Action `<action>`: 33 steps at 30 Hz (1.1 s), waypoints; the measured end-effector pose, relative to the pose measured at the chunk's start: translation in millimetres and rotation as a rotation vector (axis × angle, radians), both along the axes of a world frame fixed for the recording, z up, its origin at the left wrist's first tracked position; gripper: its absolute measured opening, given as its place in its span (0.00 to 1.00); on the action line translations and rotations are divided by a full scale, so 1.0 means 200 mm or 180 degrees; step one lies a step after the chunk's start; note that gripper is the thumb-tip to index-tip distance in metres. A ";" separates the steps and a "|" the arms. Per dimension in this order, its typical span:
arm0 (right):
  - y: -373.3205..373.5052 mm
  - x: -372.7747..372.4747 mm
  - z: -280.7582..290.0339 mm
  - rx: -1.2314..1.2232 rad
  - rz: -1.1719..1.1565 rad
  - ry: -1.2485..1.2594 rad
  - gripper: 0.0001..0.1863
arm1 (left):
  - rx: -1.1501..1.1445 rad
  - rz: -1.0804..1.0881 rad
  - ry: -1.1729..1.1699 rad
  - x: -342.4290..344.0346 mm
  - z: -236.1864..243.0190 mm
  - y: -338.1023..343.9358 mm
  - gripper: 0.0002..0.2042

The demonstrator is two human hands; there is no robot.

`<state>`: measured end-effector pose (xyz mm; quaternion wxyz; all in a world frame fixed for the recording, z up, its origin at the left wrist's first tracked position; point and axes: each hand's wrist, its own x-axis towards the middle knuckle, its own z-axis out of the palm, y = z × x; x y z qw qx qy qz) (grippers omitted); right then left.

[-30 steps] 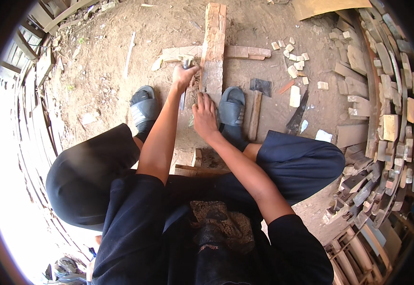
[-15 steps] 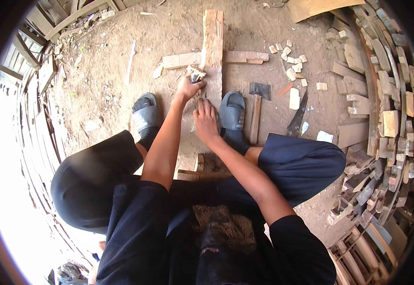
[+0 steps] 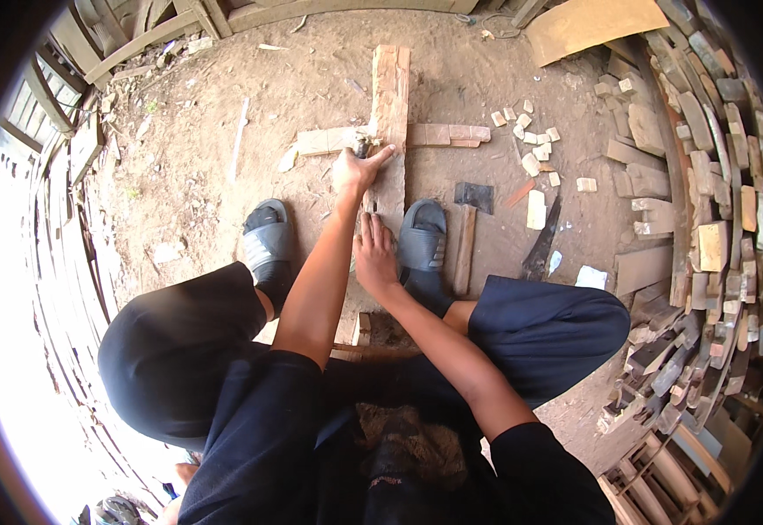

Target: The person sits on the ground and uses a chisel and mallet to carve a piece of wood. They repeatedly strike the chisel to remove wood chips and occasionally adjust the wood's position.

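A long wooden board (image 3: 389, 96) lies lengthwise in front of me, over a crosswise strip of wood (image 3: 322, 141). My left hand (image 3: 355, 171) is closed round a small dark tool (image 3: 363, 146) at the board's left edge, close to the strip. Pale bits, perhaps shavings, cling about the tool, and its exact kind cannot be made out. The thumb of that hand stretches across the board. Nearer to me, my right hand (image 3: 374, 255) rests with fingers extended on the board's near part, holding nothing visible. My sandalled feet (image 3: 268, 234) flank the board.
Right of my right foot lies a hammer-like tool with a dark head (image 3: 475, 196) and wooden handle (image 3: 465, 249). Beyond it are a dark blade-like piece (image 3: 542, 241) and several small wood blocks (image 3: 532, 164). Stacked wood offcuts (image 3: 712, 247) line the right side.
My left hand and the tool have slid a little farther along the board toward the crosswise strip. The right hand stays on the near part. The whole view has tilted slightly upward.
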<state>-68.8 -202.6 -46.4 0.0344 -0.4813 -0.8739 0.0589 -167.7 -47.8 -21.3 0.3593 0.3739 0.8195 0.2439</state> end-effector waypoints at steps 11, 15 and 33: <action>0.00 -0.01 0.02 0.0086 0.0053 -0.0077 0.14 | 0.0382 0.0121 -0.0482 0.02 -0.07 0.06 0.38; 0.01 0.02 0.05 0.0162 0.0034 -0.0084 0.15 | 0.0215 -0.0036 -0.0474 0.04 -0.01 0.06 0.38; 0.01 0.02 0.05 0.0014 0.0160 -0.0016 0.16 | 0.0293 0.0029 -0.0678 0.03 -0.12 0.04 0.47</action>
